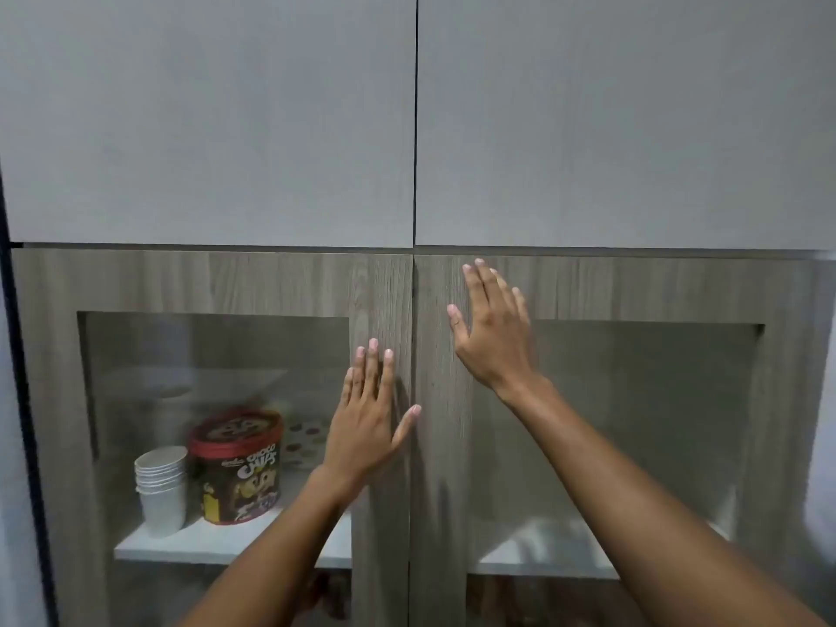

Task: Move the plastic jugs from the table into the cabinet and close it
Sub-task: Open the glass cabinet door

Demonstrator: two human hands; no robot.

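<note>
on the wall, shut wood-grain cabinet (289, 282)

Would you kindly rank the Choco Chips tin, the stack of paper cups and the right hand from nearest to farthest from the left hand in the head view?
1. Right hand, up and right.
2. Choco Chips tin, lower left of the left hand, behind glass.
3. Stack of paper cups, farthest left.
</note>
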